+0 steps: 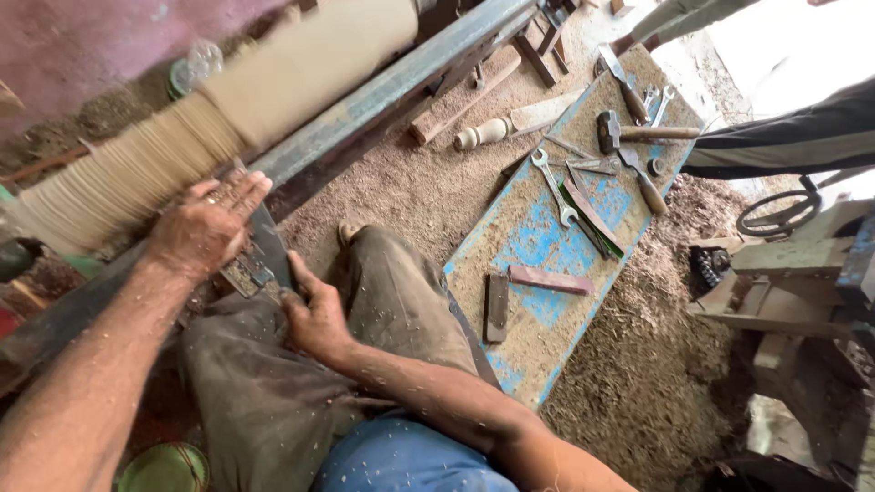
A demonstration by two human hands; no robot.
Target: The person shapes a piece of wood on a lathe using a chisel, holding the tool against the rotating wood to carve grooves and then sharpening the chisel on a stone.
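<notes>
Your chisel (264, 260) lies across the metal rail (392, 87) against the spinning wood (182, 137), your left hand (200, 228) pressing fingers together over its blade, your right hand (314, 314) gripping its handle end, sawdust floor (410, 182) open rightward.

Wooden workpiece (228, 109) lies across the upper left, behind a long metal rail (410, 77). Left hand (200, 232) rests on a chisel (264, 260) by the rail; right hand (314, 314) grips the chisel nearer the lap. To the right, a board (547, 246) on the sawdust-covered floor (638, 383) carries wrenches (554, 187), a hammer (638, 132) and files. A turned spindle (483, 134) lies at the board's far left edge.
</notes>
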